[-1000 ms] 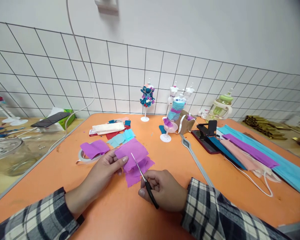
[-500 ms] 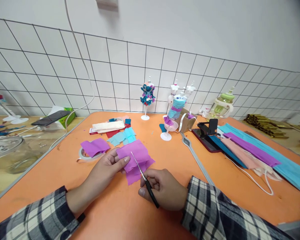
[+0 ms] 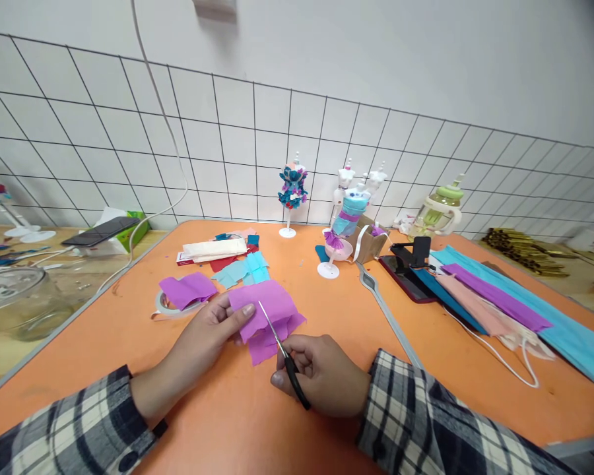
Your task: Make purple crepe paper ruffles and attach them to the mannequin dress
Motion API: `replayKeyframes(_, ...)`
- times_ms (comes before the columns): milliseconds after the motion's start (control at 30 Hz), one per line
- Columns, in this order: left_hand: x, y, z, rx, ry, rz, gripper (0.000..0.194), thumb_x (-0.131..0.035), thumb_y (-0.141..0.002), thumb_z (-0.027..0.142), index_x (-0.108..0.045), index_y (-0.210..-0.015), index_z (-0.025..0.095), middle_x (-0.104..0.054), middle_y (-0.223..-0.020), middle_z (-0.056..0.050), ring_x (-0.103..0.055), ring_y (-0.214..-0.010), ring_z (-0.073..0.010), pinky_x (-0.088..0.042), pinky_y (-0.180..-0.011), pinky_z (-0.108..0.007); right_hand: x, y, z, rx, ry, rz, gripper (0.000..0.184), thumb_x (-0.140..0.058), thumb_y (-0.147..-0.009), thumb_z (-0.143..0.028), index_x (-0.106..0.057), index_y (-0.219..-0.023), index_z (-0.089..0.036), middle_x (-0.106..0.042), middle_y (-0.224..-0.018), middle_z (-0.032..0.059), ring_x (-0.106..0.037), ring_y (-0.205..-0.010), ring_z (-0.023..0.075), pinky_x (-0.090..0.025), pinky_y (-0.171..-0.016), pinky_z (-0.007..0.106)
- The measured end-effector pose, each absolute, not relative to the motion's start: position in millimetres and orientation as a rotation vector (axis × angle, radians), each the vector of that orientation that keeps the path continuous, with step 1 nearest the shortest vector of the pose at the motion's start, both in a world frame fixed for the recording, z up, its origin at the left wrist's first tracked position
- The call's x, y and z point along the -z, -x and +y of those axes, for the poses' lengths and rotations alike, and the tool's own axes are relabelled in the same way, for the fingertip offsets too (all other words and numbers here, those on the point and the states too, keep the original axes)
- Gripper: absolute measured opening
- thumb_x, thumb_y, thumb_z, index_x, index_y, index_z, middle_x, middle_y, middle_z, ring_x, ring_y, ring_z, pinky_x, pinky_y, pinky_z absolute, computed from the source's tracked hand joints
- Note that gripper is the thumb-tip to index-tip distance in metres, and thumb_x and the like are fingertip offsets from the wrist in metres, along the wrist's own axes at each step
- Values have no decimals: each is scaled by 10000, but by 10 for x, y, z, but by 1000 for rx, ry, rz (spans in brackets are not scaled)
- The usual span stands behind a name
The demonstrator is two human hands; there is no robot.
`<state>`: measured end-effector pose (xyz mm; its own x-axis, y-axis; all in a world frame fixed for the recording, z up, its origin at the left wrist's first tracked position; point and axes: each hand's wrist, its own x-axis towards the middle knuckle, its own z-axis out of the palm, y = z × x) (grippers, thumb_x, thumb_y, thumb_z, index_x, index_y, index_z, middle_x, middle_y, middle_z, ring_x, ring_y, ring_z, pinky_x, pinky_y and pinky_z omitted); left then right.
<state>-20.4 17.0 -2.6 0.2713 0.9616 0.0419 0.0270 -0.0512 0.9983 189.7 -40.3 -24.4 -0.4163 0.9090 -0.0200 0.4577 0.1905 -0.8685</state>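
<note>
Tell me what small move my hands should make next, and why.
Probably ease the black-handled metal scissors closed in your right hand for a short snip, keeping your left hand steady. The left hand pinches the thin, roughly rectangular purple sheet near its left edge, and the scissors' visible blade lies across the sheet.

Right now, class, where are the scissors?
In the head view, the scissors are in the right hand, below centre, their blades across the purple sheet held by the left hand.
</note>
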Motion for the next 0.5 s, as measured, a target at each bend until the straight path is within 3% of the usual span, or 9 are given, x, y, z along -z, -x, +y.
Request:
replayKeyframes(167,1,193,164,-978,-1465,1096,329,-709,-778,484,-574,-682,201,-519,-540,47,-433,-503,-125,-341,-494,-249,266,-1895,-408,-1179,1263,-1959,181,-648,-827,-383,-581,-839,-215,-505,-569,-67,-418,-495,84,-270,-464,206)
replayKeyframes(500,42,191,166,-1037,-1370,1111,373,-684,-789,528,-552,-680,197,-525,-563,51,-428,-504,-116,-345,-493,-237,209,-1887,-413,-1153,1250,-1981,168,-638,-829,-354,-564,-784,-211,-462,-548,-74,-398,-493,79,-257,-456,206)
